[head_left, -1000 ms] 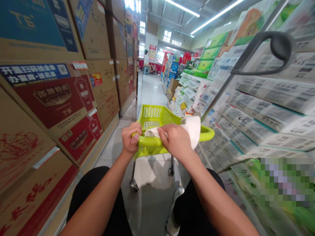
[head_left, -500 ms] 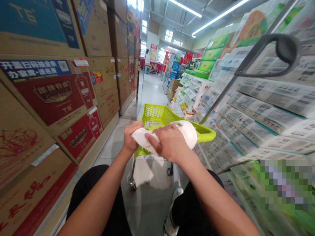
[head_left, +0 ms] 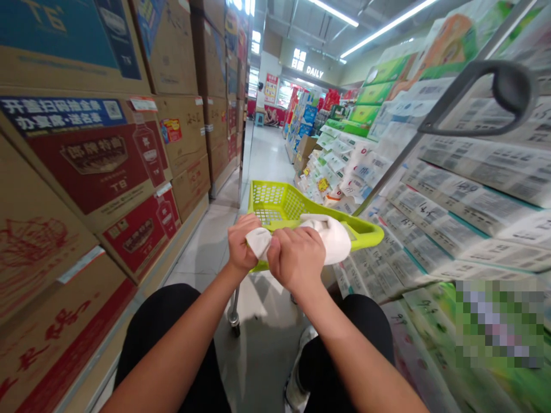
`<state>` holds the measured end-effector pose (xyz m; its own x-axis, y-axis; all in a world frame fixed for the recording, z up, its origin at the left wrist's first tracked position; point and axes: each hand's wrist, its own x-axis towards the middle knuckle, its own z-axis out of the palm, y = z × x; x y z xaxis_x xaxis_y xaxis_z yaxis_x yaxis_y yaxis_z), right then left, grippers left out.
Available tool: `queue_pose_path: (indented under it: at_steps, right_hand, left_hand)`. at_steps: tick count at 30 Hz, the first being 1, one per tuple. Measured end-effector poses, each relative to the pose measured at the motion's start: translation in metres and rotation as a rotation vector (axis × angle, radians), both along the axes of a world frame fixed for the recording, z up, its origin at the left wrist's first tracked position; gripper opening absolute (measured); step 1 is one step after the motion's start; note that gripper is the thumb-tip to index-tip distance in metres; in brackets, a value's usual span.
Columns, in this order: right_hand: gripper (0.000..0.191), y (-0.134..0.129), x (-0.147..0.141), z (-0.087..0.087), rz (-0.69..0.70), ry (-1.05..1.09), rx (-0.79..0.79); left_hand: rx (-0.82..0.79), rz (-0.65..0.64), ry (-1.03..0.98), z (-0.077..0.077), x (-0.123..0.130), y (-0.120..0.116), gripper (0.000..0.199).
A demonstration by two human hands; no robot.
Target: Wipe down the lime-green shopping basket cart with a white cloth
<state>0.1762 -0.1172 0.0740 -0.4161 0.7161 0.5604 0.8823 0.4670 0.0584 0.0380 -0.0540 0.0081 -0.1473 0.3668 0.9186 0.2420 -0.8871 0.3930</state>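
A white cloth (head_left: 331,240) is bunched over the near edge of a yellow-green plastic basket (head_left: 275,198) on a wheeled metal frame. My left hand (head_left: 243,242) is closed round the cloth's left end. Just right of it, my right hand (head_left: 297,255) grips the middle of the cloth, with its thumb against the twisted part. The rest of the cloth bulges out to the right of my right hand, beside the basket's looped corner (head_left: 372,234). The basket's holes show beyond my hands.
Stacked cartons (head_left: 99,158) line the left side. Wrapped paper packs (head_left: 473,189) rise on the right, with a grey looped handle (head_left: 477,129) on a metal pole before them. My knees flank the cart, and the aisle floor (head_left: 269,152) runs ahead.
My right hand has closed from a flatter hold into a tight grip on the cloth. My left hand has moved slightly right and down, and the cloth between them is narrower and more twisted.
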Motion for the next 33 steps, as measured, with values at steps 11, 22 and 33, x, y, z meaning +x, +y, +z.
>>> queue_pose_path:
  at_steps: [11, 22, 33]
  right_hand:
    - [0.048, 0.012, 0.015, 0.036, -0.086, -0.225, -0.298]
    - [0.048, 0.015, 0.012, 0.011, -0.066, -0.098, -0.129]
    - [0.05, 0.003, 0.009, 0.028, -0.089, -0.156, -0.226]
  left_hand:
    - [-0.11, -0.204, 0.049, -0.004, 0.013, -0.004, 0.05]
    - [-0.22, -0.155, 0.08, -0.02, -0.013, 0.018, 0.047]
    - [-0.273, -0.02, 0.256, -0.043, -0.017, 0.024, 0.054]
